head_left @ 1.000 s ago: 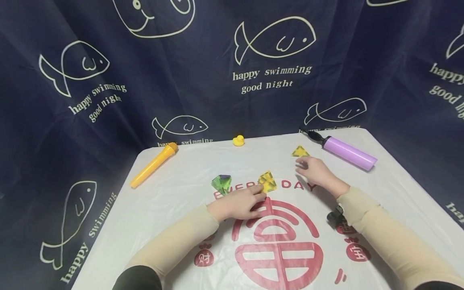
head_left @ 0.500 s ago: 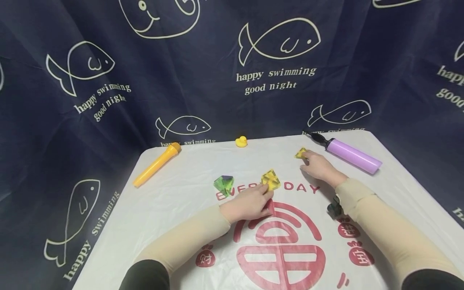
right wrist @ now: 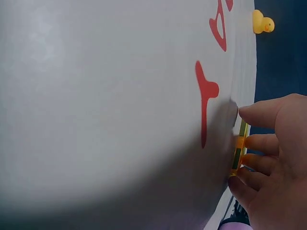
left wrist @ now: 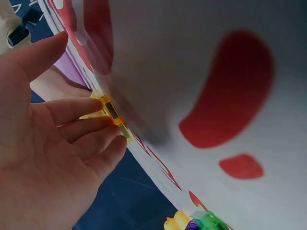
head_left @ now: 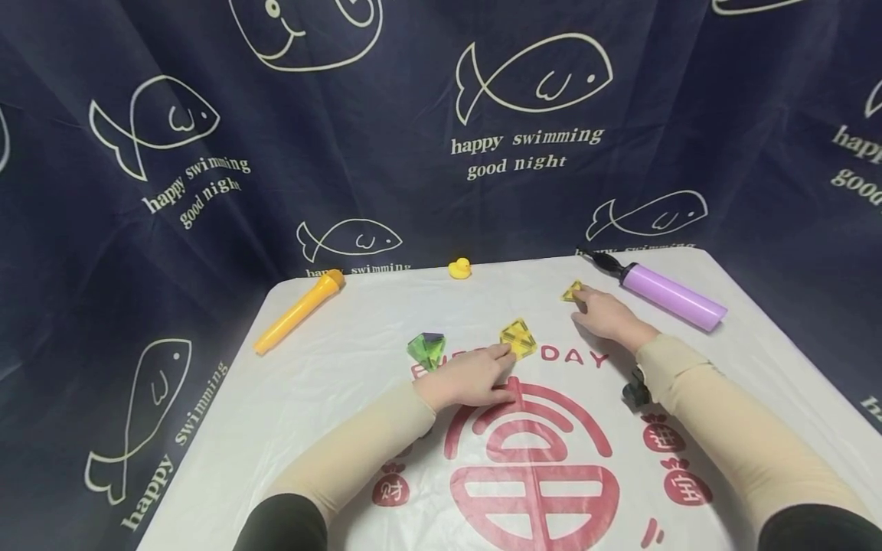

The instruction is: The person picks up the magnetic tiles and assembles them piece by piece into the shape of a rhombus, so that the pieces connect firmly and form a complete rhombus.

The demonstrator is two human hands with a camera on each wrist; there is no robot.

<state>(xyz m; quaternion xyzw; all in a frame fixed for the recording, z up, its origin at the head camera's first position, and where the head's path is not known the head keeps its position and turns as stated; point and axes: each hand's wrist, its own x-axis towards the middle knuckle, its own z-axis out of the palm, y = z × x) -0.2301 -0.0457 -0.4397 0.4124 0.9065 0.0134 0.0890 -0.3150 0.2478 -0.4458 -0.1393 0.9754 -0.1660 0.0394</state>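
The left grip (head_left: 474, 376) is spread, thumb apart from nearly straight fingers whose tips touch the near-left edge of a flat yellow piece (head_left: 519, 340) on the worktop (head_left: 358, 321). The right grip (head_left: 608, 315) also has its thumb apart, fingertips against a yellow triangle (head_left: 570, 292) farther off. Both yellow things are translucent with dark strips. A green-and-purple piece (head_left: 427, 350) lies near the left grip, a purple pump (head_left: 671, 296) beyond the right.
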